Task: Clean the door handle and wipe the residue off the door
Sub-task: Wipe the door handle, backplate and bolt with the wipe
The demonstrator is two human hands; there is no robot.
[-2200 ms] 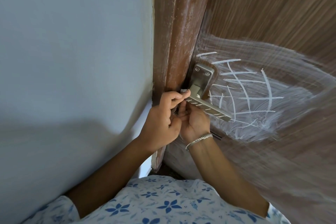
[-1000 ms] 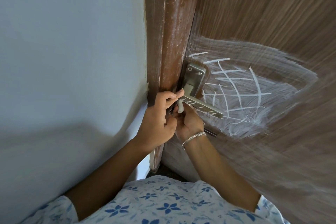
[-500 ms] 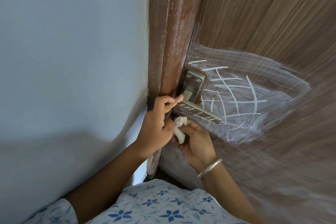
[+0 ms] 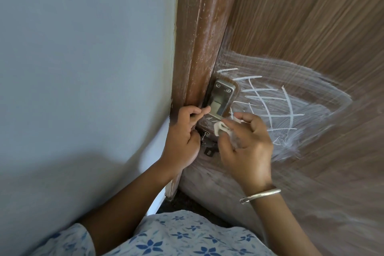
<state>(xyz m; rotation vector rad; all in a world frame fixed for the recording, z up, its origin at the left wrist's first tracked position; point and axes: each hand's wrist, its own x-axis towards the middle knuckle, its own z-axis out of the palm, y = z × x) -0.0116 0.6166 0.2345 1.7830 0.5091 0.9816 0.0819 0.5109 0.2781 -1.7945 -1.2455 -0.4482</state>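
Observation:
A brushed-metal door handle (image 4: 220,100) with two screws in its plate sits on the brown wooden door (image 4: 311,27), close to the door's left edge. White smeared residue (image 4: 280,106) with chalky crossed lines covers the door to the right of the handle. My left hand (image 4: 185,131) grips the inner end of the lever, thumb and forefinger pinched on it. My right hand (image 4: 247,143) holds a small crumpled white cloth (image 4: 221,128) pressed on the lever, and it hides most of the lever's length.
A reddish-brown door frame (image 4: 199,37) runs up beside the handle, with a pale blue wall (image 4: 83,58) to its left. A dark latch part (image 4: 207,150) shows below the handle. A silver bangle (image 4: 259,194) circles my right wrist.
My right hand has brought the cloth out from under the lever and up onto it, now covering the lever. My left hand has stayed at the lever's inner end.

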